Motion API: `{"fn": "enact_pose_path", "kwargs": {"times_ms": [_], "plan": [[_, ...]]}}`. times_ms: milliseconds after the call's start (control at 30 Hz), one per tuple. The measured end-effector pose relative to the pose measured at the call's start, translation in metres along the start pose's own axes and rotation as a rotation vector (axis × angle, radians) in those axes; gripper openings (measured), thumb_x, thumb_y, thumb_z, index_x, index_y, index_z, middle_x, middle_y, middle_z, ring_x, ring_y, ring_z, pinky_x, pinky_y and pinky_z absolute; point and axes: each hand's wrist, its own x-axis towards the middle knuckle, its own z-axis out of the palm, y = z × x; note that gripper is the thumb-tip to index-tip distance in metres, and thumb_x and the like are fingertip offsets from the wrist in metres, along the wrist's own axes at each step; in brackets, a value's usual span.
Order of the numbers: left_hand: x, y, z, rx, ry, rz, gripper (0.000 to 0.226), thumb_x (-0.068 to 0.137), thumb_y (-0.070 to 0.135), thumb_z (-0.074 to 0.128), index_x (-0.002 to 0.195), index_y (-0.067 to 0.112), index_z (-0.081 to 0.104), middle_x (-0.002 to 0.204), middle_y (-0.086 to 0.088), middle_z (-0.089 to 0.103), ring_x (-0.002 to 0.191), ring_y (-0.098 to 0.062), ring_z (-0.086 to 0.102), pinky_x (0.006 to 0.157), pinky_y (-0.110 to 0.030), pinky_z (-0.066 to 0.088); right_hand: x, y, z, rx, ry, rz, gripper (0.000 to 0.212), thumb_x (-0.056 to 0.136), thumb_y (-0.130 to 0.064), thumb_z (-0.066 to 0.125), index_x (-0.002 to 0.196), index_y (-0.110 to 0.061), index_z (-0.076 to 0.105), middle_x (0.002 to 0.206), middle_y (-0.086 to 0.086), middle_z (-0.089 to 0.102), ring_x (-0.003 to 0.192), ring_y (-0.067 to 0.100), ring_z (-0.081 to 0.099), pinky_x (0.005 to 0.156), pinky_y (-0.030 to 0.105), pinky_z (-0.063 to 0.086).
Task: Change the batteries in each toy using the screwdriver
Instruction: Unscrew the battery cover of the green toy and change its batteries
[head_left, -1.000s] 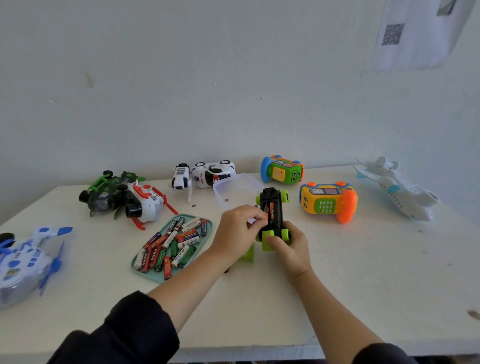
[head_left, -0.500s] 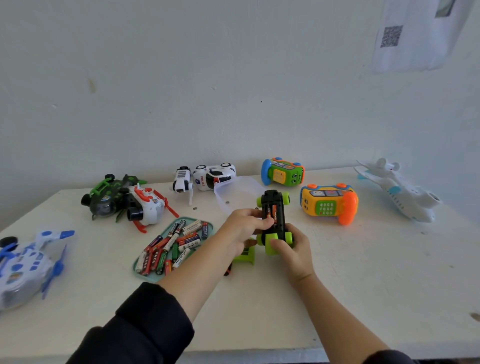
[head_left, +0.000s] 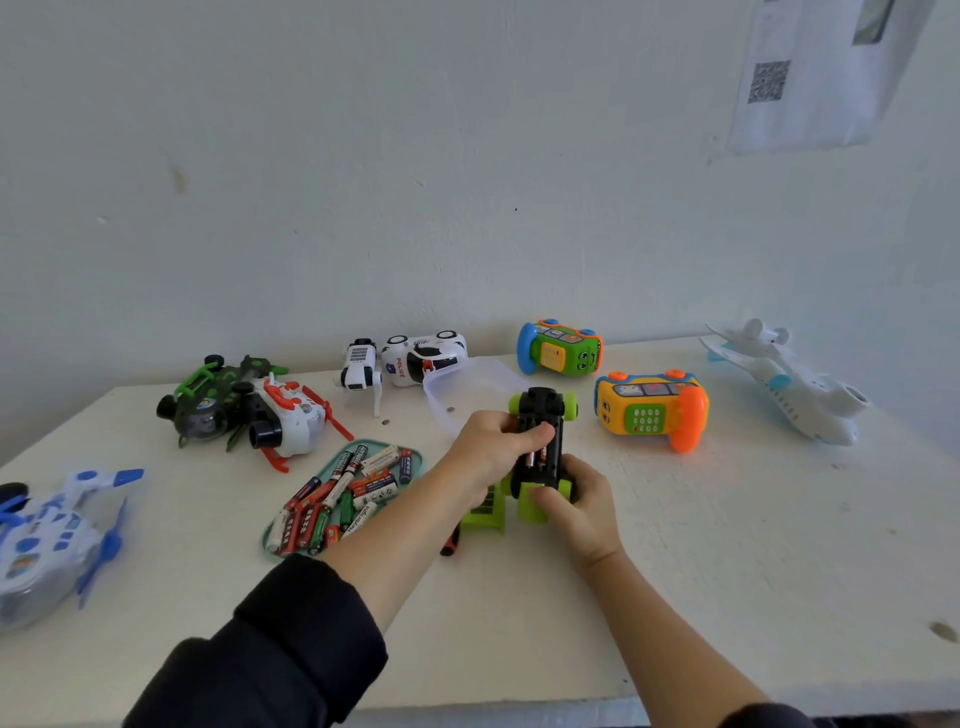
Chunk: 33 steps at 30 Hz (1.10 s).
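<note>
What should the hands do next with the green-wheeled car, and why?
Probably press the batteries fully down. The car lies upside down with its compartment open, the right hand grips its near end, and the left hand has fingertips on the batteries. The green cover waits beside it.

White surface (head_left: 727, 571), scuffed, with a dark spot near its right edge (head_left: 943, 631). Pale wall (head_left: 415, 156) behind it, a few marks on it. Sheet of paper (head_left: 810, 78) stuck to the wall upper right, QR code (head_left: 769, 81) printed on it; the other print is too blurred to read. Clear plastic container (head_left: 467, 384) sits toward the back of the surface, middle. Black sleeve (head_left: 270, 660) on my left arm, pushed up off the forearm.
</note>
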Motion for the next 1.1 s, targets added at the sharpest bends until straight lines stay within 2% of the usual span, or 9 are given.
{"fn": "enact_pose_path", "kwargs": {"times_ms": [133,200,333,500,600,733,867,967,1100], "plan": [[0.001,0.01,-0.013,0.184,-0.063,-0.026,0.038,0.091,0.048,0.052,0.1,0.012,0.064,0.095,-0.006,0.068,0.09,-0.022,0.063,0.074,-0.033,0.049,-0.001,0.0,0.0,-0.002,0.024,0.015,0.041,0.053,-0.041,0.062,0.083,-0.012,0.066,0.072,0.02,0.064,0.061,0.027,0.057,0.058,0.043,0.05],[0.003,0.013,-0.023,0.46,0.03,-0.038,0.044,0.096,0.049,0.039,0.103,0.01,0.059,0.092,-0.009,0.063,0.081,-0.024,0.06,0.07,-0.032,0.049,-0.001,0.0,0.0,0.006,0.074,0.015,0.037,0.055,-0.041,0.065,0.086,-0.02,0.067,0.077,0.014,0.068,0.071,0.031,0.064,0.064,0.044,0.053],[-0.003,0.002,-0.024,0.999,0.065,0.002,0.034,0.092,0.037,0.051,0.106,0.006,0.052,0.1,-0.011,0.061,0.083,-0.027,0.061,0.068,-0.033,0.047,0.0,-0.003,-0.002,0.043,0.163,0.037,0.029,0.06,-0.029,0.069,0.088,-0.026,0.064,0.076,-0.003,0.066,0.065,0.009,0.059,0.062,0.026,0.052],[-0.009,-0.016,-0.006,1.216,0.047,-0.013,0.071,0.083,0.04,0.065,0.135,0.011,0.027,0.118,-0.012,0.055,0.105,-0.03,0.057,0.071,-0.034,0.04,-0.002,-0.007,0.0,0.044,0.158,0.053,0.03,0.06,-0.027,0.071,0.089,-0.029,0.063,0.073,-0.006,0.064,0.059,0.002,0.054,0.057,0.015,0.046],[-0.007,-0.017,-0.009,1.106,0.004,-0.044,0.081,0.082,0.029,0.066,0.144,0.016,0.015,0.12,-0.012,0.053,0.103,-0.029,0.056,0.072,-0.034,0.045,-0.001,-0.005,-0.002,0.046,0.157,0.087,0.028,0.064,-0.027,0.076,0.089,-0.028,0.065,0.074,-0.005,0.065,0.06,0.002,0.054,0.058,0.015,0.047],[-0.005,0.004,-0.039,0.716,-0.058,-0.187,0.084,0.078,0.023,0.067,0.146,0.018,0.019,0.117,-0.011,0.056,0.091,-0.026,0.06,0.07,-0.034,0.053,-0.002,-0.003,-0.001,0.028,0.143,0.103,0.028,0.062,-0.032,0.075,0.088,-0.028,0.066,0.072,-0.008,0.064,0.061,0.003,0.054,0.059,0.017,0.046],[-0.007,0.024,-0.06,0.073,-0.078,-0.242,0.044,0.087,0.007,0.062,0.126,0.016,0.045,0.088,-0.007,0.059,0.072,-0.019,0.056,0.077,-0.037,0.048,-0.002,-0.002,0.001,-0.013,0.108,0.106,0.027,0.064,-0.031,0.076,0.089,-0.029,0.066,0.074,-0.005,0.065,0.065,0.008,0.056,0.061,0.02,0.048],[-0.005,0.022,-0.056,-0.192,-0.052,-0.159,0.061,0.086,0.001,0.063,0.139,0.014,0.036,0.093,-0.007,0.061,0.076,-0.021,0.06,0.084,-0.047,0.049,-0.004,-0.002,0.003,-0.054,0.085,0.092,0.03,0.065,-0.029,0.078,0.093,-0.028,0.067,0.074,-0.007,0.066,0.065,0.006,0.057,0.062,0.022,0.05],[-0.004,0.009,-0.038,-0.275,-0.065,-0.068,0.071,0.084,-0.004,0.064,0.143,0.017,0.032,0.101,-0.011,0.056,0.083,-0.025,0.062,0.086,-0.052,0.051,-0.007,-0.006,0.006,-0.086,0.116,0.06,0.034,0.061,-0.036,0.075,0.093,-0.028,0.067,0.07,-0.008,0.066,0.062,0.004,0.055,0.061,0.023,0.05]]}}
